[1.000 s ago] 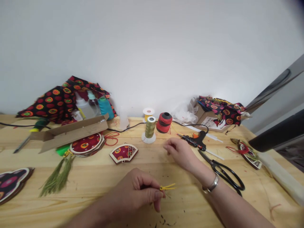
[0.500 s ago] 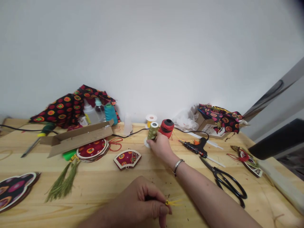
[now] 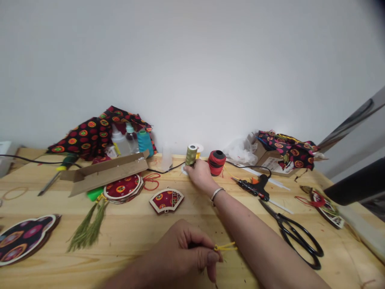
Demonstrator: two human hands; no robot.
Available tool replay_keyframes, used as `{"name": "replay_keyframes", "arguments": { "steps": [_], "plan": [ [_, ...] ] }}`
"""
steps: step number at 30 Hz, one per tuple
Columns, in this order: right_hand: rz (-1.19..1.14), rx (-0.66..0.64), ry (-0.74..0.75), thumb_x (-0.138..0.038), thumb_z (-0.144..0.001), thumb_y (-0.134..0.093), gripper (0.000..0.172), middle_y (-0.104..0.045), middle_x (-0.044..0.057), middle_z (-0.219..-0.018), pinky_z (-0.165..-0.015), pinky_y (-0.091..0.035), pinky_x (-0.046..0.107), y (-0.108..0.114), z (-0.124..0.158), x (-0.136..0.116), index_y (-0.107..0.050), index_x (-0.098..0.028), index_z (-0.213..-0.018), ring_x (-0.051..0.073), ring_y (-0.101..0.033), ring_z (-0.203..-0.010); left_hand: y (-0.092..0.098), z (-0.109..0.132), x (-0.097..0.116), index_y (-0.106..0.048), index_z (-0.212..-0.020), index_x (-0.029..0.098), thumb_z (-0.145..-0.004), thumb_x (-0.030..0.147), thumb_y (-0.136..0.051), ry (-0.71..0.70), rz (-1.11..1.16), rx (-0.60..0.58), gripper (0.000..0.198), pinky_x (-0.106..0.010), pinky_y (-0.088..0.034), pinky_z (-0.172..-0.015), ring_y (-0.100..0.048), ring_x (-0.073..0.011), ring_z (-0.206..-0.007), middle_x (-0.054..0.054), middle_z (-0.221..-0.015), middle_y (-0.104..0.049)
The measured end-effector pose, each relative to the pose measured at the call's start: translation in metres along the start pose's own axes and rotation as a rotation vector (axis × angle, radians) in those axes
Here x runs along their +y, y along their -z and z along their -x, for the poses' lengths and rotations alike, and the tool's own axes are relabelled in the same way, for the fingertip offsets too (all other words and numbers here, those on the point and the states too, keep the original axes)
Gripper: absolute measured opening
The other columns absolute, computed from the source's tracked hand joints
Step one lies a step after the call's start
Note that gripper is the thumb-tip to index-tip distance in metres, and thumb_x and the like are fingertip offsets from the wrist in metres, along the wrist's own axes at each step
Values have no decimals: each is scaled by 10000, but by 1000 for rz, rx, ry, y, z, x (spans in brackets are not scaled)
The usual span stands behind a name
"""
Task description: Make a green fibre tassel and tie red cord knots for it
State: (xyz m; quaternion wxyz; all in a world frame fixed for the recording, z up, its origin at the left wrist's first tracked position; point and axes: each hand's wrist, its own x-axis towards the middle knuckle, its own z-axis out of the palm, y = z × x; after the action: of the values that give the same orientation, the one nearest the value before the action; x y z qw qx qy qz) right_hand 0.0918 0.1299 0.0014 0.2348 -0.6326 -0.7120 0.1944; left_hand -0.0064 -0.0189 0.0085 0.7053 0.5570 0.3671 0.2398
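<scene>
My right hand (image 3: 202, 176) is stretched far across the table with its fingers round the lower part of a spool of olive-green thread (image 3: 191, 155). Just right of it stands a spool of red thread (image 3: 216, 163), and a spool of yellow cord (image 3: 197, 150) is half hidden behind. Close to me, my left hand (image 3: 195, 253) pinches a short looped piece of yellow cord (image 3: 226, 247) between thumb and fingertips. Beyond that hand lies a fan-shaped pendant (image 3: 166, 200) with patterned red fabric in a pale wooden frame.
To the right are a glue gun (image 3: 254, 188) and black scissors (image 3: 296, 233). On the left, a long cardboard box (image 3: 108, 174) overlaps round fabric pendants (image 3: 124, 188) near green tassels (image 3: 88, 226). Patterned cloth (image 3: 90, 134) and bottles (image 3: 120, 142) stand by the wall.
My right hand has shifted the green spool left, away from the red one and partly in front of the yellow one. The left hand keeps its pinch. The whole view has turned slightly left.
</scene>
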Motion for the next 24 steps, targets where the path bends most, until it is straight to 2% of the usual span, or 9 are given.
{"name": "replay_keyframes", "arguments": {
  "steps": [5,8,10,13,15,20,24],
  "plan": [
    [13,12,47,-257,-797,-531,176,-680,146,-837,-666,-392,295,39,35,14,-647,-130,-835,229,-606,-792,4,-9,-5,-707,-601,138,-723,384,-641,21,118,194,283,-220,-327,-495,-465,-99,-482,-38,-570,-663],
    [-38,-14,38,-270,-821,-482,236,-642,65,-646,-578,-374,261,60,61,28,-625,-161,-666,166,-564,-621,6,-15,-8,-707,-673,127,-729,384,-642,17,219,320,271,-203,-235,-431,-378,-61,-437,-39,-613,-662],
    [-240,-93,-29,-345,-827,-479,313,-577,27,-545,-491,-339,237,66,75,36,-602,-155,-611,122,-485,-494,7,-17,-8,-708,-726,119,-735,371,-642,12,261,372,261,-202,-169,-411,-309,-37,-409,-38,-629,-660],
    [-659,-225,-134,-475,-834,-443,438,-528,5,-525,-439,-283,222,61,92,41,-632,-130,-640,86,-397,-440,7,-19,-5,-701,-743,102,-744,342,-641,4,276,403,247,-210,-127,-410,-272,-22,-397,-43,-630,-651],
    [-823,-282,-143,-504,-800,-495,439,-514,-8,-522,-445,-268,219,53,100,40,-652,-122,-651,72,-370,-443,6,-20,-3,-696,-744,99,-750,333,-637,4,273,407,242,-213,-113,-412,-265,-17,-394,-41,-627,-644],
    [-993,-413,-120,-363,-659,-685,239,-570,-11,-520,-541,-358,234,38,109,36,-680,-128,-707,102,-467,-520,5,-22,-4,-691,-704,98,-752,343,-636,7,241,375,256,-211,-115,-413,-275,-17,-404,-19,-594,-607],
    [-984,-342,-121,-324,-648,-676,211,-556,-12,-519,-546,-355,235,39,108,35,-640,-123,-595,101,-461,-531,5,-22,-8,-687,-757,112,-751,317,-635,37,234,324,212,-207,-113,-414,-284,-20,-410,-15,-613,-619]
  ]
}}
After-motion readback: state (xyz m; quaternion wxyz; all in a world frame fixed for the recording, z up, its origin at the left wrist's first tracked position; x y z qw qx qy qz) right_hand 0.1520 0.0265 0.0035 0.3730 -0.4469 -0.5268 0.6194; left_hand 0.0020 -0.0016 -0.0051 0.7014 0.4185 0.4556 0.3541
